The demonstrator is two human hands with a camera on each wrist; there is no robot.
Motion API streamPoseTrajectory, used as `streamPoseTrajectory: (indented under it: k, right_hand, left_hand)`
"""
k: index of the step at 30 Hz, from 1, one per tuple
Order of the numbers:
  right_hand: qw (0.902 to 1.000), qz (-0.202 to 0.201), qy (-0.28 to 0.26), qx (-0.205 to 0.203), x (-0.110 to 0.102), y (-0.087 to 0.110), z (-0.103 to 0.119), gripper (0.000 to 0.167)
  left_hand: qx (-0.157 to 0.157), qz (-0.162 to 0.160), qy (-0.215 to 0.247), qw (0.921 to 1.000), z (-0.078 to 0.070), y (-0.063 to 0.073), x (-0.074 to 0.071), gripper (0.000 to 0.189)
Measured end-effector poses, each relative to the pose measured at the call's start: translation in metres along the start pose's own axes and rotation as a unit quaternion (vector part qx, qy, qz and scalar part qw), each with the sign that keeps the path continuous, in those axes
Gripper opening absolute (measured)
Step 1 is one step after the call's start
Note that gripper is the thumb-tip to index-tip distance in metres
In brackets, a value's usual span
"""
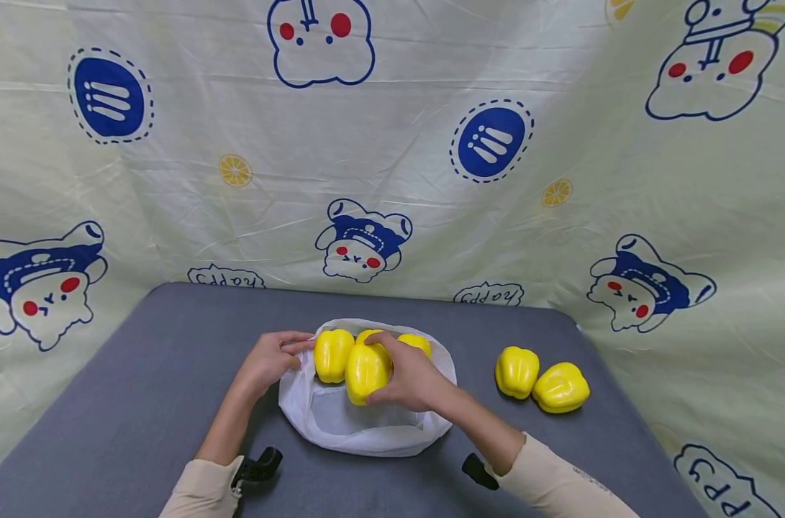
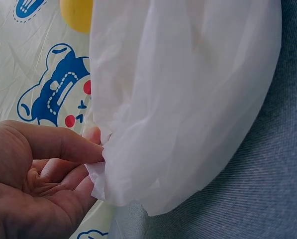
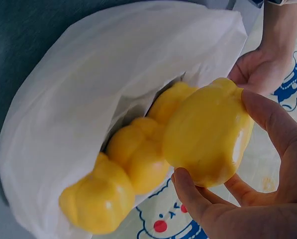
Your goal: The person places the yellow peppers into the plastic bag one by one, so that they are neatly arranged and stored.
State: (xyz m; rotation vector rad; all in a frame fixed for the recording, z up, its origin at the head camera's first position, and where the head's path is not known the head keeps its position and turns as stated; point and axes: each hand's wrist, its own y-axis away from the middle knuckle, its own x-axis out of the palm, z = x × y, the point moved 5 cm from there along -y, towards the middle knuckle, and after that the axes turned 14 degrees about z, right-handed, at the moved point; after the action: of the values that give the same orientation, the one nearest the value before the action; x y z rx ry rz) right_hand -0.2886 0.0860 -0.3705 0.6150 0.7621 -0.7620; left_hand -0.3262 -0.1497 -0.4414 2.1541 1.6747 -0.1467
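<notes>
White bag (image 1: 379,442) pinched by L hand (image 1: 274,362), yellow pepper (image 1: 368,374) gripped by R hand (image 1: 411,370)

Patterned backdrop (image 1: 418,129) hung behind the grey table (image 1: 191,331); white bag sat approx. mid-table, mouth up & wide; L hand pinched its L rim, thumb & fingers closed w/ the thin edge btwn; R hand was part-closed, curled only as far as the yellow pepper's width allowed, thumb at its near end, fingertips at its far end; that pepper was over the bag mouth, in front of 3 other peppers (image 1: 332,357) set along the mouth's far side; 2 loose peppers (image 1: 516,372) lay side by side on the table, to the R.

Risks, my judgement: soft rim could've folded in if the L pinch slipped, blocking the mouth; glossy skin might've slid from the R fingertips, esp. if it bumped a neighbour; a drop could've knocked the row askew.

Yellow pepper's long axis ran roughly near-to-far in head view, near end angled slightly L; couldn't tell which end was the stem, nor the exact tilt.
</notes>
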Motion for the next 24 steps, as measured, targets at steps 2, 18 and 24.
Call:
streamPoseTrajectory:
  k: [2,18,24]
  right_hand:
    - [1.0000,0.005,0.002,-0.004,0.004,-0.002,0.003,0.085]
    - [0.9991,0.035,0.019,-0.009,0.031,-0.013,0.023,0.083]
    - [0.9988,0.044,0.016,-0.009,0.041,-0.017,0.022,0.086]
  left_hand:
    - [0.000,0.001,0.001,1.0000,0.000,0.000,0.000,0.051]
    - [0.007,-0.001,0.000,1.0000,0.000,0.001,-0.001,0.052]
    - [0.012,0.000,-0.004,0.9999,0.000,0.002,-0.001,0.050]
